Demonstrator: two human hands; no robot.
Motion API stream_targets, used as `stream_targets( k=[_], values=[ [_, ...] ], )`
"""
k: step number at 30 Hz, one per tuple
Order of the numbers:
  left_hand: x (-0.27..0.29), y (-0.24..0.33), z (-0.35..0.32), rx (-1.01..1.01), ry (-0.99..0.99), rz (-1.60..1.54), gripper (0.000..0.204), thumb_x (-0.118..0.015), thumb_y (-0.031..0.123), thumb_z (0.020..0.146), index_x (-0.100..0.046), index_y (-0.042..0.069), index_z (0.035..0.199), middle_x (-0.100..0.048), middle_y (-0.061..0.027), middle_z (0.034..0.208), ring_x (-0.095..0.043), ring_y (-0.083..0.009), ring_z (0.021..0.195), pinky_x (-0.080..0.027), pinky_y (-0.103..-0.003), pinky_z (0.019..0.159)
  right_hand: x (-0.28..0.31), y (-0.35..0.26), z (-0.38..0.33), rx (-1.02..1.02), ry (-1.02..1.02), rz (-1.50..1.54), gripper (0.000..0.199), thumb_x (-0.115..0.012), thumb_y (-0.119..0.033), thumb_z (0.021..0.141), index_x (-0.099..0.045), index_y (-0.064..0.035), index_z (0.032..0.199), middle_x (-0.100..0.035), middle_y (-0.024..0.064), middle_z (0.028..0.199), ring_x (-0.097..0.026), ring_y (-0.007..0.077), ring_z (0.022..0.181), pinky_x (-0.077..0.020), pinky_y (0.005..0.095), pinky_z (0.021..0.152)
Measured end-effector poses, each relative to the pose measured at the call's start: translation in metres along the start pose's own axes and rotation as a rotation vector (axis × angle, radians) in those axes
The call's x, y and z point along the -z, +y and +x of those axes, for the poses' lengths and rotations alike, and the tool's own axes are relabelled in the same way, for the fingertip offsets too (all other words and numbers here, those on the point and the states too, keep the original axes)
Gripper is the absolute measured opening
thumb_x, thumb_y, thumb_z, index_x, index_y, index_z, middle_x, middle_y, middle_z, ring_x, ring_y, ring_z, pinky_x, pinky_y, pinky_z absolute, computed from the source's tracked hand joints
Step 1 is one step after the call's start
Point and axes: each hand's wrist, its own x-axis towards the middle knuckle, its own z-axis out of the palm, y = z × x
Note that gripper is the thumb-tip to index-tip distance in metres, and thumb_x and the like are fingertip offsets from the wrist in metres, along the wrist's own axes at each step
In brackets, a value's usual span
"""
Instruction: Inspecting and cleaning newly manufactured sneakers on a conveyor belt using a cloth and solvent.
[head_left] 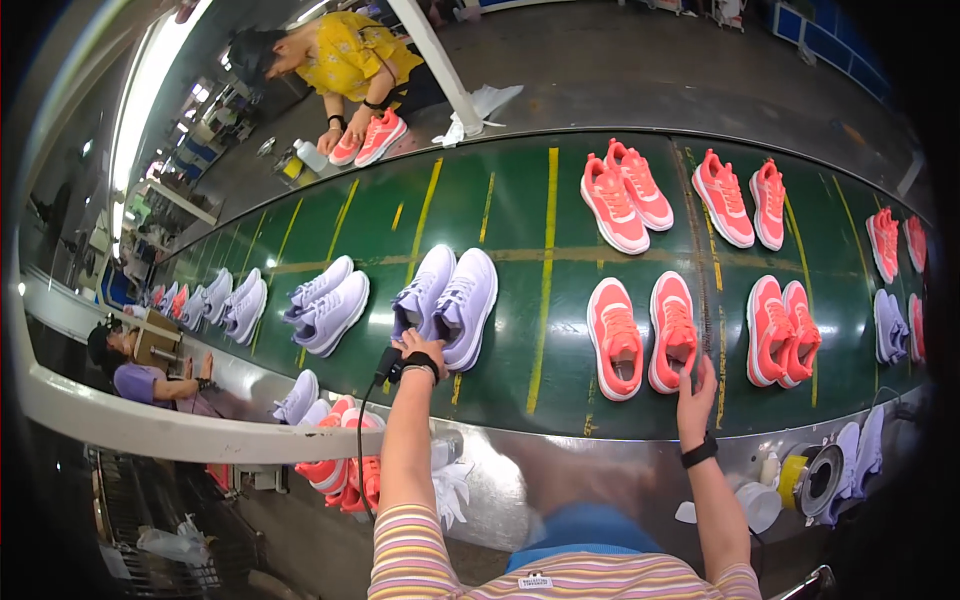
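Left hand (418, 350) closed around a black corded tool (386, 364), touching the lilac sneaker pair (447, 300) at 12 o'clock on the green conveyor belt (520, 200); right hand (696, 392), fingers extended, touches the coral sneaker (672, 330) at 11 o'clock.

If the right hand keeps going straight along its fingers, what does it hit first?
The right hand points up across the green belt. Its fingertips are already at the heel of the nearer coral shoe, so it would likely meet that first; actual contact is unclear.
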Motion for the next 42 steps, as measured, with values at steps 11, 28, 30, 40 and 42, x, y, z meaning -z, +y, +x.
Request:
stream_targets(
  k=[11, 28, 30, 40, 42],
  values=[
    [0.021, 0.042, -0.138, -0.495, 0.247, -0.148, 0.039, -0.067, 0.041, 0.062, -0.065, 0.013, 0.089, -0.059, -0.0137, 0.085, -0.052, -0.0285, 0.092, -0.042, -0.042, 0.075, 0.015, -0.075, -0.13, -0.245, -0.579, 0.326, 0.051, -0.057, -0.006, 0.081, -0.037, -0.0049, 0.128, -0.049, 0.0122, 0.114, -0.049, 0.0183, 0.103, -0.0412, 0.0296, 0.089],
    [-0.063, 0.073, -0.332, -0.862, -0.003, -0.846, 0.061, -0.068, 0.015, 0.072, -0.04, 0.006, 0.126, -0.042, -0.0263, 0.11, -0.045, -0.0416, 0.101, -0.038, -0.044, 0.088, 0.033, -0.046, -0.248, -0.073, -0.339, -0.096, 0.091, -0.073, -0.02, 0.058, -0.026, -0.006, 0.135, -0.036, 0.0211, 0.122, -0.037, 0.0343, 0.115, -0.0301, 0.0383, 0.098],
    [-0.075, 0.103, -0.325, -0.861, 0.214, -0.858, 0.064, -0.066, 0.015, 0.073, -0.035, 0.004, 0.129, -0.039, -0.0291, 0.115, -0.042, -0.044, 0.105, -0.036, -0.045, 0.09, 0.032, -0.043, -0.252, -0.069, -0.327, -0.117, 0.091, -0.074, -0.02, 0.058, -0.027, -0.0058, 0.135, -0.036, 0.0211, 0.122, -0.037, 0.0342, 0.115, -0.0303, 0.0384, 0.098],
    [-0.087, 0.132, -0.315, -0.843, 0.224, -0.522, 0.071, -0.066, 0.02, 0.074, -0.03, 0.004, 0.133, -0.025, -0.0394, 0.124, -0.033, -0.0509, 0.113, -0.03, -0.048, 0.096, 0.108, 0.002, -0.202, -0.095, -0.103, -0.099, 0.037, -0.066, -0.012, 0.071, -0.056, -0.008, 0.107, -0.05, 0.0121, 0.108, -0.046, 0.0284, 0.107, -0.0382, 0.0352, 0.088],
    [-0.085, 0.13, -0.315, -0.851, 0.219, -0.501, 0.07, -0.065, 0.019, 0.075, -0.029, 0.003, 0.133, -0.026, -0.0391, 0.124, -0.034, -0.0509, 0.112, -0.031, -0.047, 0.096, 0.115, 0.017, -0.188, -0.019, 0.085, -0.287, 0.025, -0.06, -0.007, 0.074, -0.059, -0.0074, 0.098, -0.052, 0.0119, 0.098, -0.049, 0.0304, 0.094, -0.0403, 0.0365, 0.082]
  ],
)
